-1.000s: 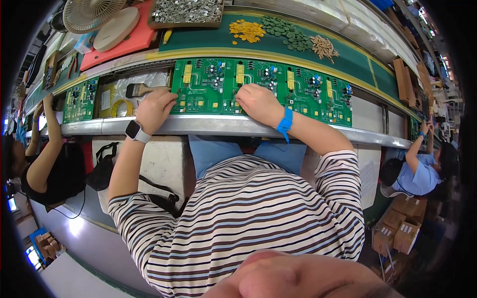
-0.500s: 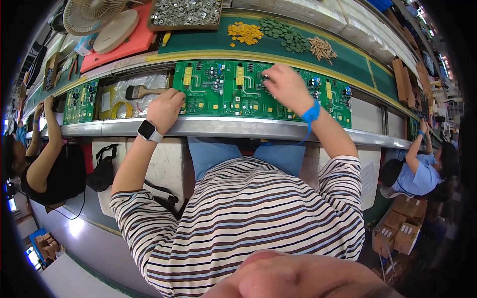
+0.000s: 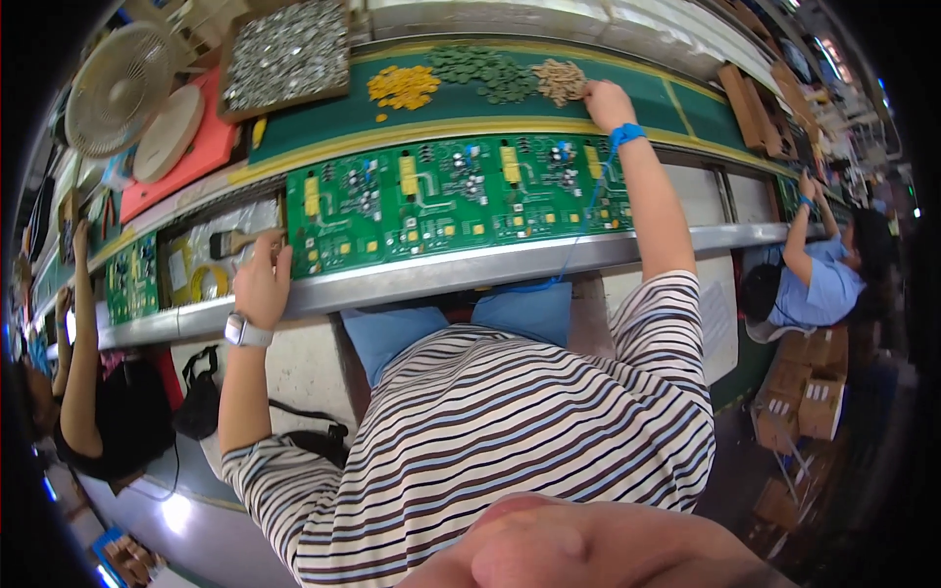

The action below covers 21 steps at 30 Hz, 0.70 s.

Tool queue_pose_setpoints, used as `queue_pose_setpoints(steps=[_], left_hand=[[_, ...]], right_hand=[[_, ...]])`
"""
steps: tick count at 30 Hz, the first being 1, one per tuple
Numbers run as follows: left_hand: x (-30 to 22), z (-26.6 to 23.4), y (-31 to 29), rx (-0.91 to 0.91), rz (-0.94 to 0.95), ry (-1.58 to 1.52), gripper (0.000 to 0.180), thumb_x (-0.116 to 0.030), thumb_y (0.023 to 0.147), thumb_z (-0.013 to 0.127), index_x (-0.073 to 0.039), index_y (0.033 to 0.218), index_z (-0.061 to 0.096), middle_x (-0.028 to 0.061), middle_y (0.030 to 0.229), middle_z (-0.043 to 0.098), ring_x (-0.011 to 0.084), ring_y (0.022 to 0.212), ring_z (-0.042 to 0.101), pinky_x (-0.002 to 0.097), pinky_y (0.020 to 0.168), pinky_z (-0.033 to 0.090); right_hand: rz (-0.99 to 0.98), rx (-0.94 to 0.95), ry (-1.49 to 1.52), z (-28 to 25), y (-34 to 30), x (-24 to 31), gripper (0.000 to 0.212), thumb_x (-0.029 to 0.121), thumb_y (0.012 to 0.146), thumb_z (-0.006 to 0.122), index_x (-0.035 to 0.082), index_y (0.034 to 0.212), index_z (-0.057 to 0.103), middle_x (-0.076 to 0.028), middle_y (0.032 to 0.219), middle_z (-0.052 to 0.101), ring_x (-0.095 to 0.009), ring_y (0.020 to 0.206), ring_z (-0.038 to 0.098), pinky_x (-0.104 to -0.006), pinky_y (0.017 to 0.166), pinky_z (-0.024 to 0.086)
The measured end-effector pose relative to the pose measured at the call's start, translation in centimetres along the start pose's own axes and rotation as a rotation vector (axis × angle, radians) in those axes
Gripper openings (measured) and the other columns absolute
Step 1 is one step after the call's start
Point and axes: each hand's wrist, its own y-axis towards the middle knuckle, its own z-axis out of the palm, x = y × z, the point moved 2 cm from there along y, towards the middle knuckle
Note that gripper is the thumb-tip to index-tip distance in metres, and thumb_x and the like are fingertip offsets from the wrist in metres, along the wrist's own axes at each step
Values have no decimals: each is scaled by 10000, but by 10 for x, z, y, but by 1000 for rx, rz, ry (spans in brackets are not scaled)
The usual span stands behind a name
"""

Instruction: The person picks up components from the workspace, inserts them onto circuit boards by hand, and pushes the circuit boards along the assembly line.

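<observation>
Our right hand (image 3: 608, 101) has left the green circuit board (image 3: 456, 193), fingers now closing on the tan component pile (image 3: 559, 80); left hand (image 3: 261, 284) stays gripping the board's left edge.

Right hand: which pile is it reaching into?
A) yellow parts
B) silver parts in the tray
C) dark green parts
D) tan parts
D: the right hand lies at the edge of the tan parts, right of the dark green parts and yellow parts.
</observation>
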Motion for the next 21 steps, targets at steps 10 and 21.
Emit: queue_pose_setpoints(steps=[10,21], left_hand=[[-78,-2,42,164,86,343,193,-242,856,531,-73,936,483,165,723,608,359,655,587,466,560,444],[-311,147,207,129,842,-37,179,-226,821,520,-81,904,584,130,847,555,315,815,564,399,698,469]], right_hand=[[78,-148,187,-16,-8,-33,183,107,801,510,63,949,609,-150,896,626,-338,855,584,-422,743,466],[-134,-130,784,-62,-75,74,86,108,743,596,55,810,595,-145,717,607,-305,666,601,-361,593,478]])
